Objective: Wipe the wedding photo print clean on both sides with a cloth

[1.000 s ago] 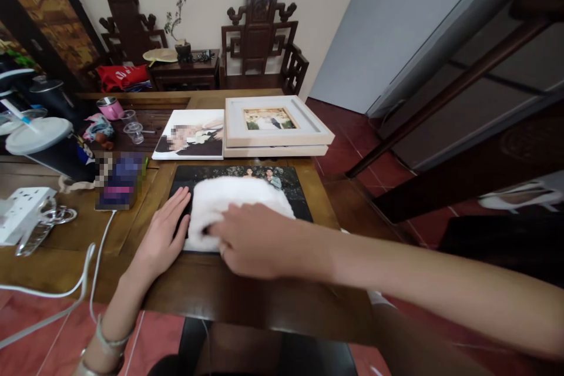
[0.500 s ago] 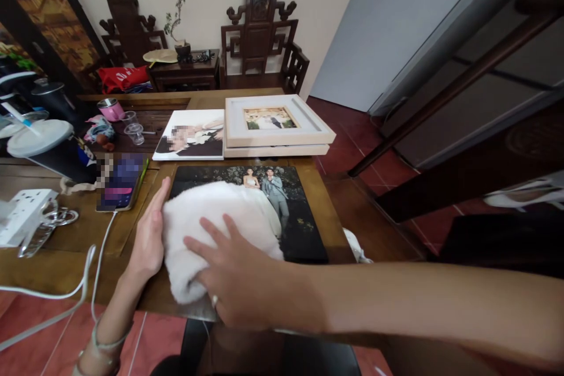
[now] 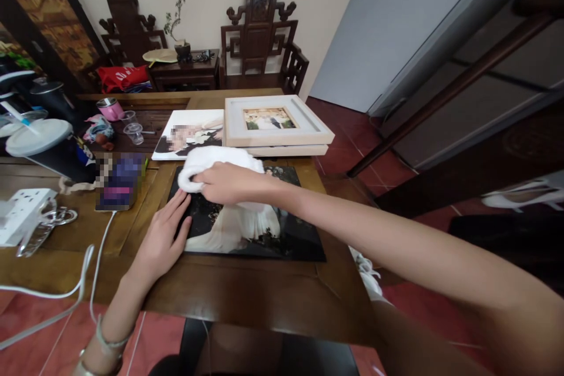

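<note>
near front edge of tabletop (image 3: 247, 299), wedding photo panel (image 3: 291, 238) lies flat. right hand (image 3: 229, 183) curled round white cloth (image 3: 207, 160) at panel's far left corner; left hand (image 3: 161, 238) open flat, pinning left edge. risk: hard push shoves panel into stacked frames (image 3: 275, 129) behind.

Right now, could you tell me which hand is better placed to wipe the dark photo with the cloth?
Right. The right hand holds the white cloth on the photo, far side; the left hand lies flat on its near left corner.

No legible text, white print on red bag (image 3: 123, 77) too small
</note>
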A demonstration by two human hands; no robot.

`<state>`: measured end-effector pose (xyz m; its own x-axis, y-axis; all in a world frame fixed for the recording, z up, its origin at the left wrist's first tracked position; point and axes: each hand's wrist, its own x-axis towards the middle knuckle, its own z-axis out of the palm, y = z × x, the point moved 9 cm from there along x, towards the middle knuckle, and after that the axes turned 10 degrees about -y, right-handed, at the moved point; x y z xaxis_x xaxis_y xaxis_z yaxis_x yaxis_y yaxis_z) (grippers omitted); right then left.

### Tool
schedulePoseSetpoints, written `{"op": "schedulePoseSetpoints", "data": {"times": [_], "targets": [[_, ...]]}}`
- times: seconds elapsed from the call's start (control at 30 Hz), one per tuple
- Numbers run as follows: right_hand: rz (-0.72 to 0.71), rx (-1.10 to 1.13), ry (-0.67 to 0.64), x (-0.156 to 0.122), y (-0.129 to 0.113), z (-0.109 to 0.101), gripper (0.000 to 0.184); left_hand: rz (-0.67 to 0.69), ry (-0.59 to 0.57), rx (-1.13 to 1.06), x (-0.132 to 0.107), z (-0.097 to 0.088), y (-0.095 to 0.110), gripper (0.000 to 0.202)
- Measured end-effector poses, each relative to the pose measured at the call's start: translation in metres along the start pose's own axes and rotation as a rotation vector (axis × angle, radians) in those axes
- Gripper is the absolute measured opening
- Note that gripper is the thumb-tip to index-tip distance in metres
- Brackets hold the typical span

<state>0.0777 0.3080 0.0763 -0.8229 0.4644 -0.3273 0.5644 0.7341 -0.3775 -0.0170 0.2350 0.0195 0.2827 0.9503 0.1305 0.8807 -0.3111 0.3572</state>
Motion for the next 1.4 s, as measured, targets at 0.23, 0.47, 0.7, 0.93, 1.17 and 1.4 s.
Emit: {"op": "schedulePoseSetpoints", "data": {"times": [0.23,0.47,0.7,0.93,1.17,1.4], "targets": [[-0.058,0.013,0.042,0.025,-0.022,0.001,0.044,-0.032,-0.013,-0.011,0.000,0.001,-0.003,0.047],[0.025,0.038,0.009,-0.040,0.032,0.005,0.039,0.006,-0.003,-0.032,0.000,-0.001,0.002,0.048],[0.237,-0.097,0.066,-0.092,0.073,0.041,0.047,0.023,0.008,-0.019,0.000,-0.001,0.004,0.048],[0.083,-0.015,-0.019,-0.134,-0.013,0.107,0.034,0.017,-0.001,-0.021,0.001,0.000,0.004,0.048],[0.029,0.075,-0.068,-0.135,-0.018,0.072,0.037,0.013,0.003,-0.021,0.001,0.000,0.004,0.047],[0.176,-0.091,0.110,-0.098,0.080,0.035,0.044,0.020,0.007,-0.011,0.002,-0.001,0.005,0.047]]}}
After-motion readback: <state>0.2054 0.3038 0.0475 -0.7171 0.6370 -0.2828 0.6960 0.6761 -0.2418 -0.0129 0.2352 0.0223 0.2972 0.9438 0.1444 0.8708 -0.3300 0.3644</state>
